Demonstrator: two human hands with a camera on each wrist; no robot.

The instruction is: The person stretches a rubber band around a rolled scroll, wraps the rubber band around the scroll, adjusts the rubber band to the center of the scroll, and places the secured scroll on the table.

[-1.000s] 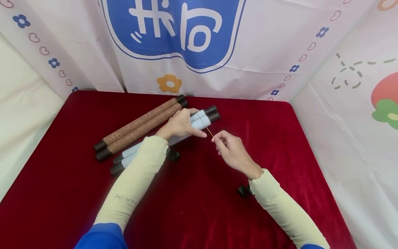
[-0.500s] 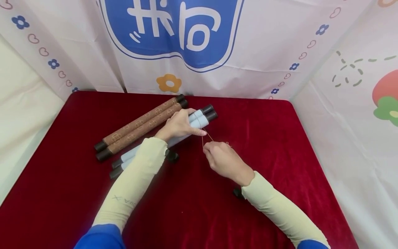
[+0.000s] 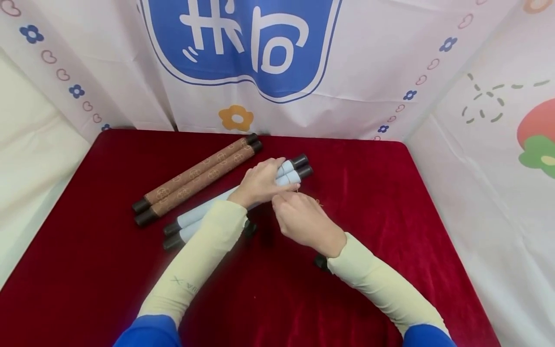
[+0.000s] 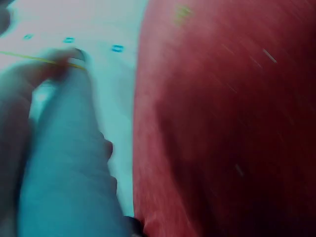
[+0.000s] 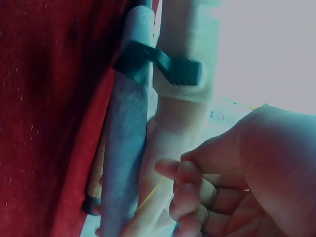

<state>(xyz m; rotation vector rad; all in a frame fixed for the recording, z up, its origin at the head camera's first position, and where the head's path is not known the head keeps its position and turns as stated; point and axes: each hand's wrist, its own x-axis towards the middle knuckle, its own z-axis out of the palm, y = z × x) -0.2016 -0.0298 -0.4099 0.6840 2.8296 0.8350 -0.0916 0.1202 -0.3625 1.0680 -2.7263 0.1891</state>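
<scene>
A white printed curtain (image 3: 355, 111) hangs behind the table (image 3: 373, 202), which is spread with red cloth. On its left half lies the brown scroll (image 3: 208, 177), a pair of rolls side by side with dark ends, slanting away to the right. No hand touches it, and no tie shows round it in the head view.

The blue scroll (image 3: 208, 205), rolled in the same way from both sides, is just in front of the brown scroll on a similar slant, its far end near the middle of the table. The left hand (image 3: 260, 183) is clamped round it towards that far end, thumb on the near side and fingers over the far side. The right hand (image 3: 303, 219) is just beside the left thumb, its fingers bunched and its thumb and forefinger together, apparently pinching the cord (image 4: 29, 57).

That cord crosses both blue rolls near their far ends, and a small loose tail shows past the right knuckles. By the look of it, the rolling is done and the cord is round the scroll; fastening it seems unfinished. Whether there is any knot cannot be told, as the right hand hides that spot.
</scene>
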